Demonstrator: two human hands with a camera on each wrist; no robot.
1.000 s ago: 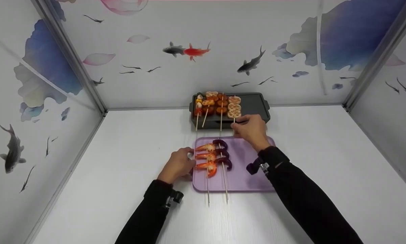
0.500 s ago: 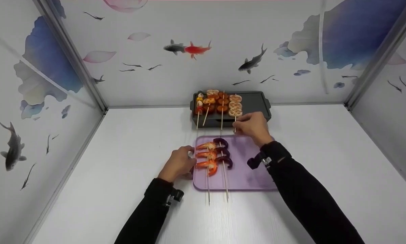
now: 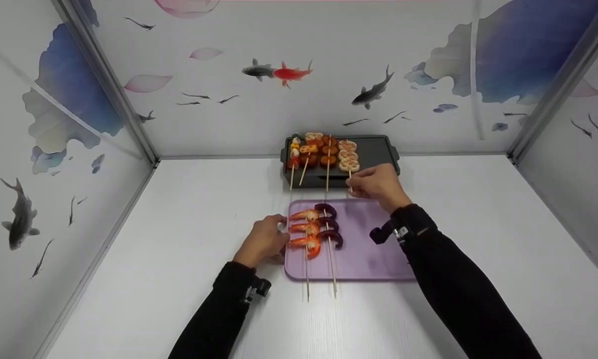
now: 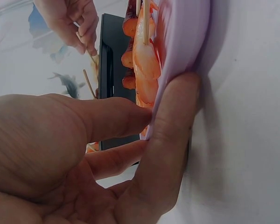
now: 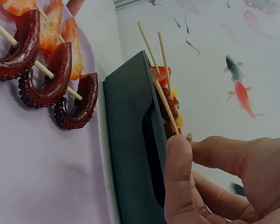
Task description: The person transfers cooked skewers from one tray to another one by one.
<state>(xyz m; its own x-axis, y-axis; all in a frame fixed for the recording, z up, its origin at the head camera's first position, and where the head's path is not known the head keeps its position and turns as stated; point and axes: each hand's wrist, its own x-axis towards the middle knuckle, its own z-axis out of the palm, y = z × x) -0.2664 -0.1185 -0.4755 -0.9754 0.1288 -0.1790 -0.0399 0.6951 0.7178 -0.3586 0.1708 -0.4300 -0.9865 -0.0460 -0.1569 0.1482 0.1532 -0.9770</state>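
My right hand (image 3: 380, 185) pinches the stick of a lotus root skewer (image 3: 348, 155) at its near end. Pale lotus slices on that skewer lie on the dark grill pan (image 3: 373, 149), right of the other skewers. At the left, my left hand (image 3: 263, 242) grips the rim of a lilac tray (image 3: 368, 259) between thumb and fingers, as the left wrist view shows up close. On the tray's left half lie a shrimp skewer (image 3: 306, 229) and an octopus tentacle skewer (image 3: 328, 227), their sticks jutting over the near edge.
Several skewers share the pan's left side: a mixed vegetable skewer (image 3: 294, 152), an orange-topped one (image 3: 307, 149) and a brown round-slice skewer (image 3: 328, 152). The pan stands on the white table (image 3: 204, 199), close to the printed back wall (image 3: 204, 124).
My right hand has shifted slightly to the right with the lotus root skewer, whose near end now angles a little rightward. The left hand stays on the tray rim.
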